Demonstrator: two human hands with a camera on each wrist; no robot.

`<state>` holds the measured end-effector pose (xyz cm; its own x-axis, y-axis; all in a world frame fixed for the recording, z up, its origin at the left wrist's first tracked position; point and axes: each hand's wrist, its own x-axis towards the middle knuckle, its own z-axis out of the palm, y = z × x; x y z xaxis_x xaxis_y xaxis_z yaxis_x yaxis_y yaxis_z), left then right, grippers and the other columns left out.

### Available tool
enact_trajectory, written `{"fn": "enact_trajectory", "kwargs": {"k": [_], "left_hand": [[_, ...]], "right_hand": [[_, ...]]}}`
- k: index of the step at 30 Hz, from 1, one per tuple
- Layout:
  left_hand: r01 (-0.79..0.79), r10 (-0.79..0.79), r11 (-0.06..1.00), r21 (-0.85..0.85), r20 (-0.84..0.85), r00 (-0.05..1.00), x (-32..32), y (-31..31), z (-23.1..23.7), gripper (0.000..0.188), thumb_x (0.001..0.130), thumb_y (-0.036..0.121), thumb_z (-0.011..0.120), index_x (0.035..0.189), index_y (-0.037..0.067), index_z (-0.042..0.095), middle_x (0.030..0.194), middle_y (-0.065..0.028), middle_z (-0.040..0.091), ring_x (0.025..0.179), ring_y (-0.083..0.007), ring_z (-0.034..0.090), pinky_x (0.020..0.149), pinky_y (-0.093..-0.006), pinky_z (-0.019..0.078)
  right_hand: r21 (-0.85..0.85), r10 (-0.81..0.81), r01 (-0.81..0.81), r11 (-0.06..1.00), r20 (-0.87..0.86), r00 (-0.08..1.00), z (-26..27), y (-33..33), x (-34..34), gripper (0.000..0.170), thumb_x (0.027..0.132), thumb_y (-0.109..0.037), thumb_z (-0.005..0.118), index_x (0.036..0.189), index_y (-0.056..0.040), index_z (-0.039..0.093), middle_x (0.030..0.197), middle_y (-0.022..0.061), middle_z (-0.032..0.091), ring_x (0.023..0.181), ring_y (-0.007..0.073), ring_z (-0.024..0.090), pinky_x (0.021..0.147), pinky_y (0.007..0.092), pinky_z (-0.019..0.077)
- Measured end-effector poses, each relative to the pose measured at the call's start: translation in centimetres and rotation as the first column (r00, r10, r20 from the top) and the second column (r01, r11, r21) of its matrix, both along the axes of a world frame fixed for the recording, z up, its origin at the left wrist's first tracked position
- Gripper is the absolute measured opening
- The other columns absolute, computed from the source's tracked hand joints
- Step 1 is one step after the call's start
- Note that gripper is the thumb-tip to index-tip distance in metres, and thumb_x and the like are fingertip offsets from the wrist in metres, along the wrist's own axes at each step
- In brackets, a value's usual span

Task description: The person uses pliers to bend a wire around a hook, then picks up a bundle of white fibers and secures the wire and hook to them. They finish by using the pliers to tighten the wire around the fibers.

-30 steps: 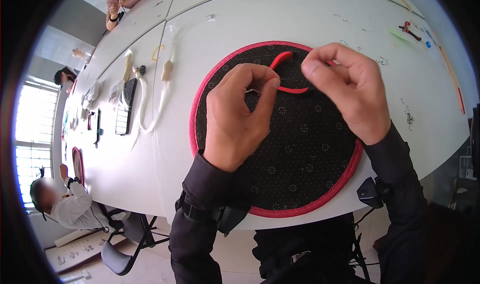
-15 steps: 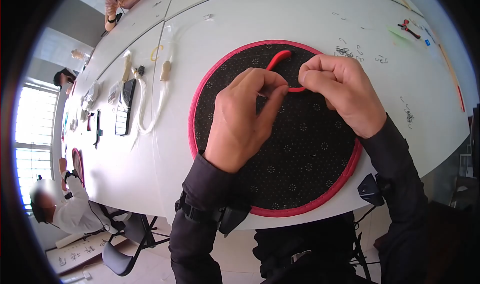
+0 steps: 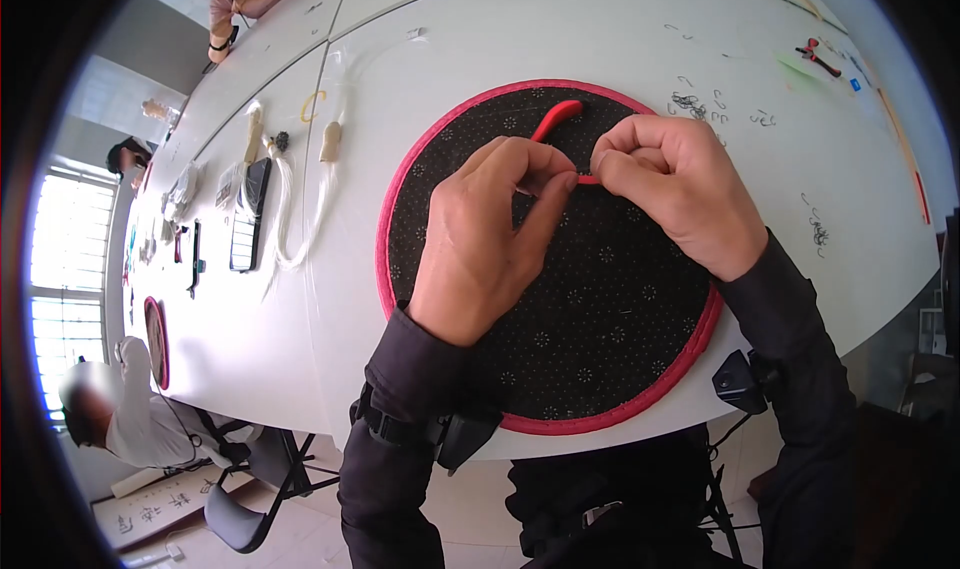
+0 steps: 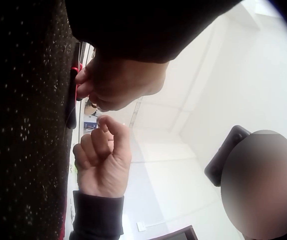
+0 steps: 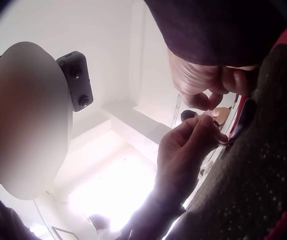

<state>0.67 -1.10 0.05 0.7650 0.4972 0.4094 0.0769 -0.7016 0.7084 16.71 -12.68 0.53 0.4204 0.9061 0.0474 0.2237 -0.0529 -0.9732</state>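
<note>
My left hand is over a round dark mat with a red rim, thumb and forefinger pinched together. From its fingertips a fine thread-like strand trails in the left wrist view; what else they hold is too small to tell. Right beside it, my right hand has its fingers curled in, with thumb pressed to forefinger on the strand. In the right wrist view a thin curved bit shows at the left fingertips. Red-handled pliers lie on the mat behind both hands, partly hidden by them.
Small dark hook-shaped pieces are scattered on the white table right of the mat. Farther right lie other pliers. On the left are a phone and a bundle of clear strands. Other people sit around the table.
My hands have come closer together: the left moved slightly right, the right moved slightly left and down. The strand that stretched between them earlier no longer shows in the head view.
</note>
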Motion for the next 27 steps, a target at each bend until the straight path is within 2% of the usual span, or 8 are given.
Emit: {"fn": "enact_trajectory", "kwargs": {"k": [5, 8, 11, 14, 20, 27], "left_hand": [[-0.011, 0.010, 0.999, 0.052, 0.015, 1.000, -0.1, 0.0, 0.3, 0.008, 0.089, 0.002, 0.073, 0.094, -0.002, 0.069, 0.089, -0.0089, 0.072, 0.084, -0.0168, 0.069, 0.079, -0.0296, 0.0540], [-0.022, 0.021, 0.999, 0.041, 0.024, 1.000, -0.1, -0.1, 0.4, 0.007, 0.088, 0.002, 0.073, 0.093, -0.001, 0.069, 0.088, -0.0089, 0.072, 0.083, -0.0168, 0.069, 0.078, -0.0294, 0.0537], [-0.017, 0.016, 0.999, 0.043, 0.026, 1.000, -0.2, -0.1, 0.4, 0.007, 0.088, 0.002, 0.073, 0.093, -0.002, 0.069, 0.088, -0.0089, 0.072, 0.082, -0.0168, 0.069, 0.077, -0.0294, 0.0535], [-0.013, 0.012, 0.999, 0.046, 0.027, 1.000, -0.1, -0.1, 0.5, 0.007, 0.088, 0.001, 0.073, 0.093, -0.002, 0.070, 0.088, -0.0089, 0.072, 0.082, -0.0169, 0.069, 0.077, -0.0294, 0.0535], [0.008, -0.009, 0.999, 0.036, 0.015, 1.000, -0.1, -0.1, 0.5, 0.010, 0.086, 0.000, 0.074, 0.094, -0.001, 0.070, 0.089, -0.0093, 0.072, 0.084, -0.0172, 0.069, 0.078, -0.0294, 0.0537], [0.021, -0.026, 0.998, 0.063, 0.074, 0.997, 0.1, -0.1, 0.2, 0.013, 0.085, -0.001, 0.075, 0.097, -0.001, 0.070, 0.091, -0.0093, 0.072, 0.086, -0.0172, 0.069, 0.079, -0.0298, 0.0538]], "right_hand": [[-0.024, 0.028, -0.028, 0.999, 0.031, 0.999, -0.1, 0.0, 0.1, 0.021, 0.092, -0.018, 0.067, 0.087, 0.0015, 0.069, 0.060, -0.0056, 0.055, 0.054, 0.0007, 0.043, 0.051, 0.0221, 0.0350], [0.037, -0.014, 0.013, 0.999, 0.012, 1.000, -1.1, 0.3, 0.3, 0.023, 0.093, -0.021, 0.067, 0.089, 0.0015, 0.070, 0.061, -0.0057, 0.056, 0.055, 0.0007, 0.044, 0.051, 0.0216, 0.0350], [0.003, 0.041, -0.041, 0.999, -0.028, 0.999, -1.0, 0.3, 0.4, 0.024, 0.094, -0.022, 0.067, 0.091, 0.0015, 0.070, 0.063, -0.0057, 0.057, 0.057, 0.0006, 0.045, 0.052, 0.0213, 0.0356], [-0.104, 0.050, -0.059, 0.993, -0.085, 0.995, 0.6, -0.1, -0.1, 0.024, 0.095, -0.022, 0.067, 0.092, 0.0014, 0.070, 0.065, -0.0051, 0.058, 0.059, 0.0002, 0.046, 0.054, 0.0206, 0.0368], [-0.085, 0.059, -0.077, 0.993, -0.198, 0.978, 0.5, 0.0, 0.0, 0.021, 0.095, -0.018, 0.066, 0.091, 0.0015, 0.070, 0.069, -0.0050, 0.061, 0.063, 0.0003, 0.049, 0.058, 0.0195, 0.0399], [-0.088, 0.060, -0.075, 0.993, -0.167, 0.984, 0.3, 0.1, 0.1, 0.020, 0.095, -0.018, 0.065, 0.091, 0.0016, 0.071, 0.070, -0.0053, 0.061, 0.063, 0.0004, 0.049, 0.058, 0.0196, 0.0399]]}}
